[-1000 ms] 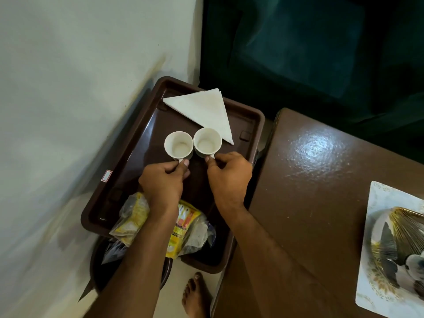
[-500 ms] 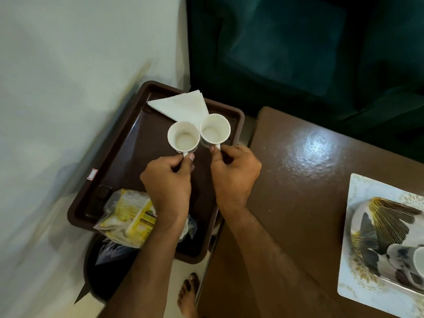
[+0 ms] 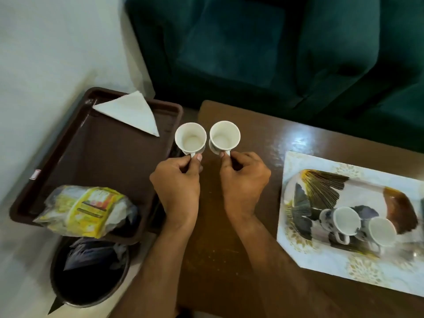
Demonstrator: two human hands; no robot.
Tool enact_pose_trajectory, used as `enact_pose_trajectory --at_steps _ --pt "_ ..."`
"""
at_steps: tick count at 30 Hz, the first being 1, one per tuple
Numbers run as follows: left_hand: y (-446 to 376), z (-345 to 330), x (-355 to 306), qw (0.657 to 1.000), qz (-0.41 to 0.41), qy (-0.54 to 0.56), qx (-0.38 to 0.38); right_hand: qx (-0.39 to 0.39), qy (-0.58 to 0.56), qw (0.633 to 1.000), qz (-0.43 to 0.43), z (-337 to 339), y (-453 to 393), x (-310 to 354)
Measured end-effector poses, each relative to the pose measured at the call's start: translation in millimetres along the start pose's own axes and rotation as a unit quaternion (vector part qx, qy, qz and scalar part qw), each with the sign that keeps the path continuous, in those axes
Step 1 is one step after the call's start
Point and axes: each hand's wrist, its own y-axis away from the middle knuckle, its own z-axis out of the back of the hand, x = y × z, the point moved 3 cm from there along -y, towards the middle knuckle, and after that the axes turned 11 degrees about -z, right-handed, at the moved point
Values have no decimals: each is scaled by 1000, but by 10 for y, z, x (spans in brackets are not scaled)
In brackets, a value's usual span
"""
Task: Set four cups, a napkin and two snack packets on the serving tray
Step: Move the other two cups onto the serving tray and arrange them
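Observation:
My left hand [image 3: 176, 183] pinches the handle of a white cup [image 3: 190, 139], held over the right edge of the brown tray [image 3: 96, 157]. My right hand [image 3: 244, 180] pinches the handle of a second white cup [image 3: 224, 136] above the wooden table [image 3: 215, 260]. Both cups are upright and empty. A folded white napkin [image 3: 130, 112] lies at the brown tray's far corner, and yellow snack packets [image 3: 86, 211] lie at its near end. On the right, a patterned serving tray [image 3: 319, 193] holds two more white cups [image 3: 346, 220] [image 3: 382, 231].
A dark round bin [image 3: 89, 274] with wrappers stands under the brown tray's near end. A green sofa [image 3: 275, 47] fills the back. A pale wall [image 3: 46, 65] runs along the left. A white mat [image 3: 293, 253] lies under the serving tray.
Both hands have lifted the two cups off the brown tray and carried them right, toward the table. The view has swung right, bringing the serving tray with two cups into sight.

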Motion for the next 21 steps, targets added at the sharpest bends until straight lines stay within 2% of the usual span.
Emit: enact_pose_trajectory --at_steps 6,14,21 --pt "615 -663 -498 999 -16 10 47 -43 17 999 -4 905 -381 -403" --pt "1313 -1580 -1018 990 -77 6 115 -92 20 995 -27 1971 -858 -1043" --pt "1609 -2252 -1063 974 -85 -6 210 -64 70 995 -22 2685 -1321 -1647"
